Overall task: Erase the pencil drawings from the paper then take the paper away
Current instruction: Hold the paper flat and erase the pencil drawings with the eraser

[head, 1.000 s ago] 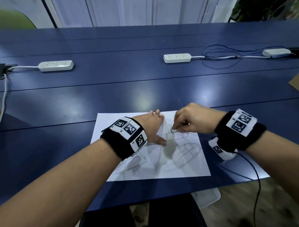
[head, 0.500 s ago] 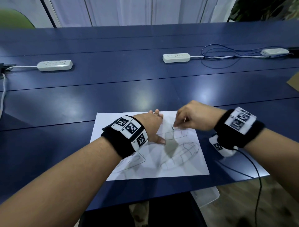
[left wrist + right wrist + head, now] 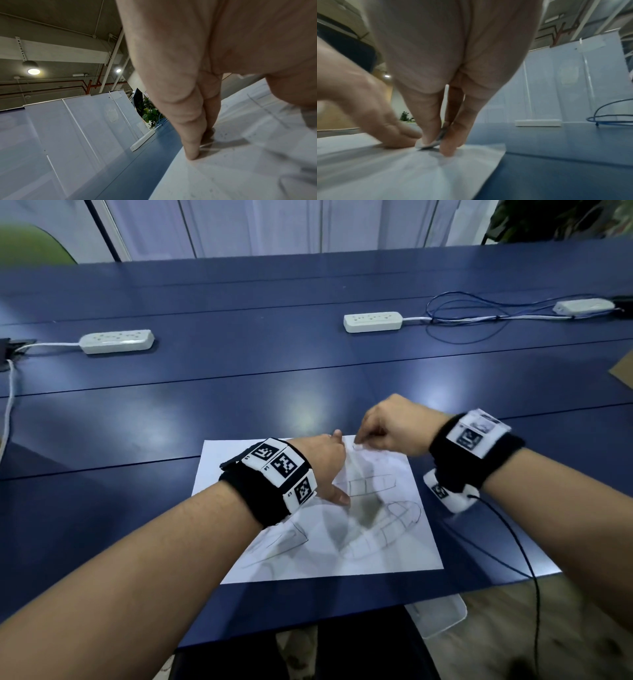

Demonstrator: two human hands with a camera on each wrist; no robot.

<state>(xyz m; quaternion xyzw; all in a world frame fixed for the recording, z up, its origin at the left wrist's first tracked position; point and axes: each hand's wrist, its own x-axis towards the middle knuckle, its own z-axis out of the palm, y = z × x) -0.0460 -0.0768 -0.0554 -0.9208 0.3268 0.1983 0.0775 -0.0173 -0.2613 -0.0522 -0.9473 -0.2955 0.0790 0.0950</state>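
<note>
White sheet of paper lies flat at the near edge of the blue table, pencil drawings visible on its nearer and middle part: outlined finger-like shapes, some lines faint. Left hand sits on the paper's middle, fingers straight and together, tips pressed down on the sheet, thumb out to the side; left wrist view shows the fingers flat against the paper near its edge. Right hand is at the sheet's far edge, just beyond the left fingertips, motion-blurred. Its thumb and fingers pinch a small whitish eraser, bottom face grey, touching the paper close to the far right corner. Both wrists wear black bands with white marker tags. A black cable trails off the right wrist over the table edge. Further back, a white power strip at left, another power strip centre-right, with looped blue wires beside it. Pale partition panels stand behind the table.
</note>
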